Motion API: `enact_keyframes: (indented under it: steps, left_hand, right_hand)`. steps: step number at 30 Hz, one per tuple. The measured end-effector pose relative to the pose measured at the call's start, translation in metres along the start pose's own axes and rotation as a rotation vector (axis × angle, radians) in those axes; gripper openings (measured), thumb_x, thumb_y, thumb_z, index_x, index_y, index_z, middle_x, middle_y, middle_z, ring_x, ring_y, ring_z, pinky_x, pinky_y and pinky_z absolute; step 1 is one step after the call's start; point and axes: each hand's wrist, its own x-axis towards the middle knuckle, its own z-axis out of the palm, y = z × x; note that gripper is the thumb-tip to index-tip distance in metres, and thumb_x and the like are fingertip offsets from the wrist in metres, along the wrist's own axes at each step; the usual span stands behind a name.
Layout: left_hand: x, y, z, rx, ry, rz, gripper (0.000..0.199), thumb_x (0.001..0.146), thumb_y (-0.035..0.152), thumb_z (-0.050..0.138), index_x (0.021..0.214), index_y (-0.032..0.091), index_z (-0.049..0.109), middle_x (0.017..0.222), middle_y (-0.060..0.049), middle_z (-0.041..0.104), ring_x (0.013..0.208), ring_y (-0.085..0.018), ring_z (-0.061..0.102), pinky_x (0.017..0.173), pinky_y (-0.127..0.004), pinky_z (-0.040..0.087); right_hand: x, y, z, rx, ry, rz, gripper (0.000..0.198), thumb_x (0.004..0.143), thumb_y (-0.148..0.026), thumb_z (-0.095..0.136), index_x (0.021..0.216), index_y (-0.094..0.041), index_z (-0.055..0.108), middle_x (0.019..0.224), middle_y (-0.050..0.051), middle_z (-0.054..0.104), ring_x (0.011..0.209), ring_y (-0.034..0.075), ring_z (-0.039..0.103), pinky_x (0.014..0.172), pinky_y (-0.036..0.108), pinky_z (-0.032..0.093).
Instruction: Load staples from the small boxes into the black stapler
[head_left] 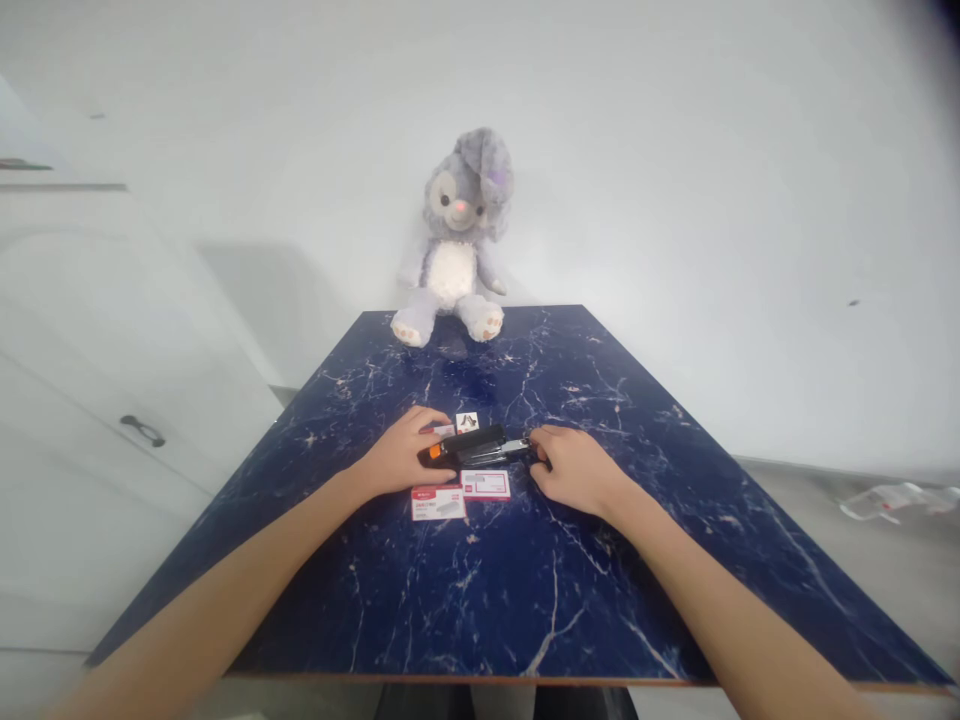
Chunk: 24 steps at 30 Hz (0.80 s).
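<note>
A black stapler (pixel 474 440) with an orange patch at its left end lies across the middle of the blue marbled table. My left hand (pixel 405 452) grips that left end between thumb and fingers. From the stapler's right end a silver metal part sticks out. My right hand (pixel 571 466) is closed at the tip of this part, fingers curled; the exact contact is hard to see. Two red-and-white staple boxes, one nearer (pixel 438 504) and one further right (pixel 486 485), lie just in front of the stapler. Behind it is a small white box with a dark picture (pixel 466 422).
A grey plush rabbit (pixel 454 270) sits at the table's far edge against the white wall. The table (pixel 450 610) has a marbled dark blue top. On the left stands a white door with a dark handle (pixel 142 431). Clear plastic wrapping (pixel 892 500) lies low at the right.
</note>
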Motion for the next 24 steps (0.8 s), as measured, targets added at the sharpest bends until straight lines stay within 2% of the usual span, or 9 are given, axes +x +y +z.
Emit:
enact_keyframes:
  steps: [5, 9, 17, 24]
  left_hand:
    - [-0.002, -0.003, 0.005, 0.017, 0.013, -0.027, 0.033, 0.075, 0.047, 0.075, 0.098, 0.022, 0.072, 0.125, -0.009, 0.060, 0.114, -0.028, 0.052, 0.098, -0.044, 0.047]
    - [-0.003, -0.003, 0.006, 0.008, 0.011, -0.029, 0.033, 0.075, 0.047, 0.075, 0.097, 0.022, 0.073, 0.126, -0.009, 0.060, 0.115, -0.028, 0.051, 0.098, -0.044, 0.046]
    - [-0.002, 0.001, 0.005, -0.066, -0.019, -0.021, 0.038, 0.080, 0.048, 0.073, 0.107, 0.023, 0.071, 0.124, -0.008, 0.064, 0.119, -0.028, 0.048, 0.104, -0.047, 0.042]
    - [-0.002, 0.000, 0.007, -0.089, 0.007, -0.029, 0.035, 0.078, 0.048, 0.074, 0.102, 0.023, 0.071, 0.123, -0.009, 0.063, 0.118, -0.028, 0.049, 0.103, -0.048, 0.043]
  right_hand:
    - [0.000, 0.000, 0.002, -0.019, 0.015, -0.006, 0.006, 0.080, -0.020, 0.053, 0.081, -0.019, 0.058, 0.084, 0.006, 0.065, 0.074, 0.019, 0.057, 0.066, 0.029, 0.033]
    - [0.000, -0.004, 0.004, -0.055, 0.051, 0.011, 0.006, 0.081, -0.021, 0.052, 0.080, -0.019, 0.057, 0.084, 0.006, 0.065, 0.073, 0.019, 0.058, 0.066, 0.030, 0.034]
    - [0.000, -0.013, 0.009, -0.035, 0.059, 0.034, 0.008, 0.080, -0.025, 0.053, 0.082, -0.018, 0.056, 0.084, 0.007, 0.064, 0.069, 0.018, 0.056, 0.065, 0.029, 0.035]
    - [-0.001, -0.020, 0.009, 0.030, 0.066, 0.017, 0.006, 0.080, -0.022, 0.052, 0.084, -0.019, 0.055, 0.086, 0.006, 0.063, 0.072, 0.018, 0.055, 0.067, 0.028, 0.036]
